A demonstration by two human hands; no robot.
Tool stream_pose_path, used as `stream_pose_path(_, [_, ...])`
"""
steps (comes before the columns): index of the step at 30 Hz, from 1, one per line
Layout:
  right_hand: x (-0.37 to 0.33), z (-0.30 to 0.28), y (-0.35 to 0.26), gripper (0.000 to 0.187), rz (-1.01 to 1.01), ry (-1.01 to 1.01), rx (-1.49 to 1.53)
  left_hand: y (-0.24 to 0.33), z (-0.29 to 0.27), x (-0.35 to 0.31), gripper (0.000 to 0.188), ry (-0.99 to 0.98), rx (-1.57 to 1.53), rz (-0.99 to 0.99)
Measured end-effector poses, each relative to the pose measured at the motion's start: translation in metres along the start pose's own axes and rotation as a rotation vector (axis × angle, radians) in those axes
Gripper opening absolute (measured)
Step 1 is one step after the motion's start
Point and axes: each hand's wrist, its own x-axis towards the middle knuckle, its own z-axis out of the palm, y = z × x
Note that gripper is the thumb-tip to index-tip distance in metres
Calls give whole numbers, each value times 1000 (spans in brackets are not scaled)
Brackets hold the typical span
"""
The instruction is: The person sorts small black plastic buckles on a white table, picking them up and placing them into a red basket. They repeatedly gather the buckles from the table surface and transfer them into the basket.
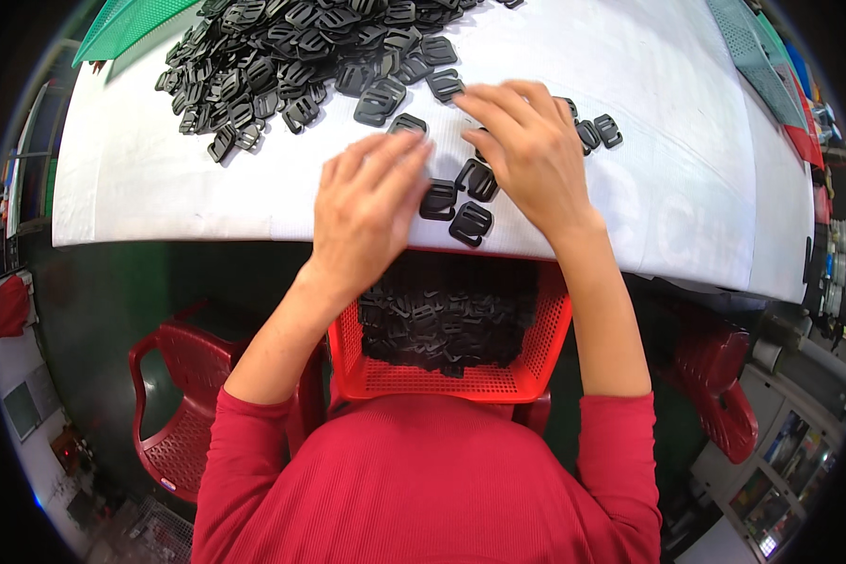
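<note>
Both my hands hover over loose black plastic strap buckles on the white-covered table. My left hand point(365, 209) is slightly blurred, its fingers stretched forward and its tips beside a buckle point(408, 124). My right hand point(538, 155) has its fingers apart, with the thumb over a partly hidden buckle. Neither hand visibly grips anything. Between the hands, near the table's front edge, lie a few buckles, among them a lone buckle point(471, 224) closest to me. A large pile of black buckles point(282, 56) spreads beyond my left hand.
A red plastic basket point(451, 381) holding many black buckles sits below the table edge, against my body. Green basket point(127, 28) stands far left, grey-green basket point(757, 61) far right. More buckles point(607, 131) lie right of my right hand. Dark red chairs point(183, 414) flank me.
</note>
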Motion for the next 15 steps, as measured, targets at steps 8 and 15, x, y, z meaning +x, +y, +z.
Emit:
stream_pose_path(8, [50,9,20,15,205,-108,137,-14,-8,18,31,-9,58,-53])
stream_pose_path(15, [58,41,51,27,-59,-51,-7,-28,4,26,31,41,247,-120])
